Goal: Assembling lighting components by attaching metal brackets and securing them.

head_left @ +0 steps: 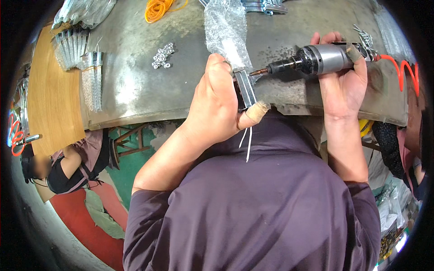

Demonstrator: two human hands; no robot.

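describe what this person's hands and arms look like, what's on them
Both forearms are bare below short, dark purple-grey sleeves. No gloves show. The left hand has a tan wrap around its thumb; the right hand has a similar brownish wrap on its thumb.

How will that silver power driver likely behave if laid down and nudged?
The power driver would probably roll, given its rounded barrel. It is likely heavier toward that thick barrel than at the slim bit. The red coiled hose behind it may tug.
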